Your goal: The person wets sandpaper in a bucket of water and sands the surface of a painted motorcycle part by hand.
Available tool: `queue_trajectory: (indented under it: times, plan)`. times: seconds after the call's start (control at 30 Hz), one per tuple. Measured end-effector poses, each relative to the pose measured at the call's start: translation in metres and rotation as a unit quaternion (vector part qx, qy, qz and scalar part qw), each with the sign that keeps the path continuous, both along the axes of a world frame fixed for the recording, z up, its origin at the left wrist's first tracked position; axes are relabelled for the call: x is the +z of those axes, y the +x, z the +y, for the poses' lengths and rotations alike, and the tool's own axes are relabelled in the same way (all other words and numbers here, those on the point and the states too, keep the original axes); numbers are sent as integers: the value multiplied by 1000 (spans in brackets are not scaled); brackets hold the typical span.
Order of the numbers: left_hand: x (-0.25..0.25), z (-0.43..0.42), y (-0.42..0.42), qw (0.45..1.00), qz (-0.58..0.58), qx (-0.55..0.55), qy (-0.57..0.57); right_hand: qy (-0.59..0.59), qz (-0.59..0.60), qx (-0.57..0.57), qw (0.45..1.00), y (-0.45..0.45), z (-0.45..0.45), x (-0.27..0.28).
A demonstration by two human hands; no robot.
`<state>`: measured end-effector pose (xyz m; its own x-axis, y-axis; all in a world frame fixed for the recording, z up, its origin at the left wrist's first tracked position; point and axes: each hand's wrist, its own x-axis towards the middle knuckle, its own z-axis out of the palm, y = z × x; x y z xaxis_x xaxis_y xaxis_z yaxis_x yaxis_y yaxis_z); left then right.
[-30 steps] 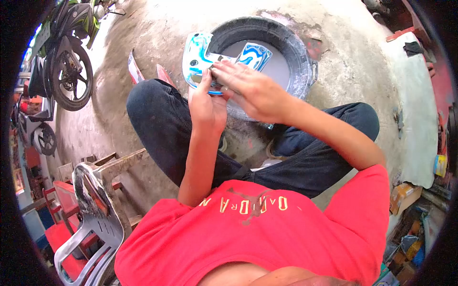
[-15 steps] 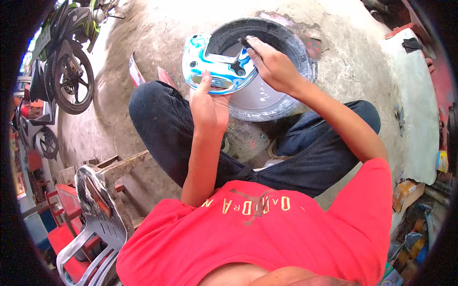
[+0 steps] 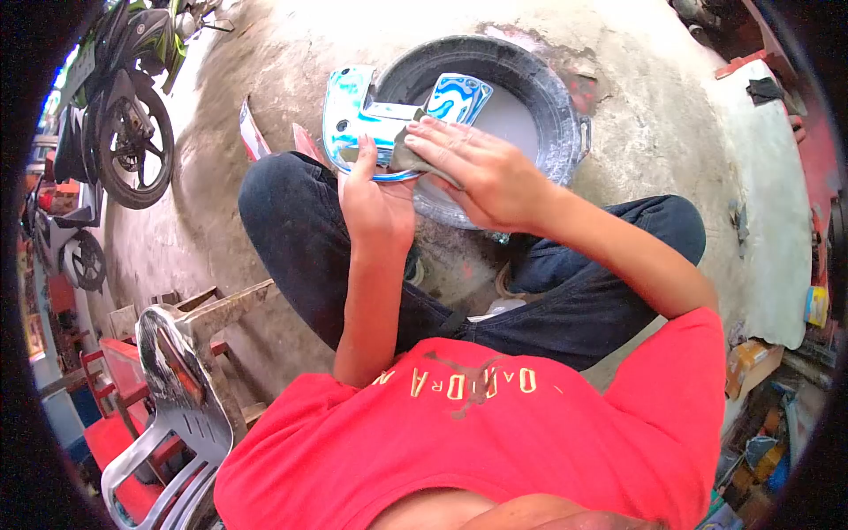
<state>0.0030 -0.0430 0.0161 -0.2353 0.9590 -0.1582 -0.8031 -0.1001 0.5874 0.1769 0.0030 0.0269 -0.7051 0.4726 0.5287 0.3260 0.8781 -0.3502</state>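
Observation:
A glossy blue-and-white swirled motorcycle fairing panel (image 3: 382, 126) is held over the near left side of a round black basin (image 3: 565, 102) with cloudy grey liquid in it. My left hand (image 3: 378, 205) grips the panel's near edge, thumb on top and the other fingers hidden beneath. Under the fingers of my right hand (image 3: 486, 172) a folded grey-brown sheet of sandpaper (image 3: 407, 155) lies pressed against the panel's near right part, covering some of its surface.
Red-and-white panel pieces (image 3: 253, 131) lie on the concrete floor left of the basin. A paint-streaked grey plastic chair (image 3: 190, 397) stands at lower left. Parked motorcycles (image 3: 132, 132) line the far left, and a cardboard box (image 3: 753, 364) sits at right.
My right hand has moved left and nearer to me across the panel, uncovering its far right arm. The panel has shifted slightly left, still in my left hand.

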Motion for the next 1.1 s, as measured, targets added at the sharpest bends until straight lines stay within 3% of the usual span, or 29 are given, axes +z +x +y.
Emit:
queue_trajectory:
  times: [0.1, 0.13, 0.3, 0.37, 0.47, 0.63, 0.7, 0.77, 0.8, 0.9, 0.93, 1.1]
  plan:
    - [7, -1, 6, 999, 31, 19, -6, -18, -14, -78, 997, 17, 40, -17]
    - [9, -1, 7, 999, 28, 26, -17, -97, -15, -145, 985, 20, 49, -16]
    - [2, 2, 0, 1000, 11, 24, -11, -33, 10, 10, 999, -2, -7, 8]
    - [1, 0, -3, 1000, 3, 17, -9, 10, -3, 11, 1000, 5, 12, -5]
    - [7, 0, 4, 999, 17, 21, -25, -78, -25, -127, 989, 23, 54, -16]
    - [-3, 2, -4, 1000, 1, 21, -15, 6, 10, 15, 1000, 0, -7, 6]
    - [-2, 1, -5, 1000, 1, 23, -15, 7, -4, 8, 1000, 7, 12, -7]
    - [6, 1, 3, 999, 10, 38, -22, -98, -65, -119, 986, 25, 49, -8]
    - [5, 0, 3, 999, 11, 36, -25, -108, -75, -110, 985, 27, 47, -3]
    - [1, 1, -3, 999, 2, 30, -17, 37, -18, -10, 999, 7, 4, 2]
    - [1, 2, -4, 1000, -4, 19, -10, 41, 16, -5, 999, 1, -6, 4]
    - [6, 0, 1, 1000, 5, 25, -13, -16, -67, -106, 992, 25, 48, -4]
